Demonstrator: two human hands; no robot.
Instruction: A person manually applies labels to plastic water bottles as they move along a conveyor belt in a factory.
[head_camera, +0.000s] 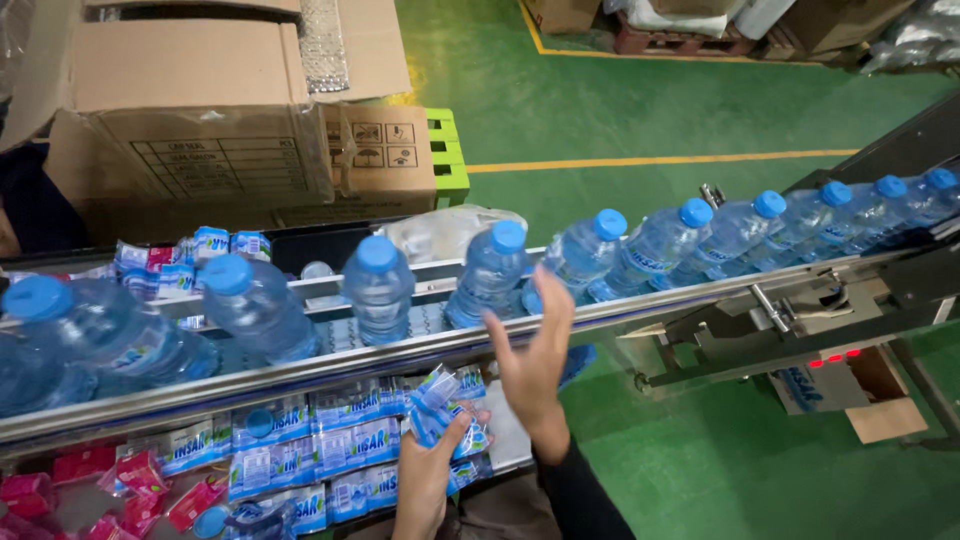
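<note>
The left hand (425, 480) is gripping a bunch of thin blue label sleeves (445, 410), likely light, limp and slippery, best pinched mid-stack. The right hand (535, 355) is reaching up, fingers spread and released, toward the water bottles (490, 275) passing just above it on the conveyor (330, 365).

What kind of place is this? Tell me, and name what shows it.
Likely a water bottling plant's packing line: capped bottles ride a metal conveyor, label sleeves lie stacked below, and cardboard cartons stand on a green painted floor.
</note>
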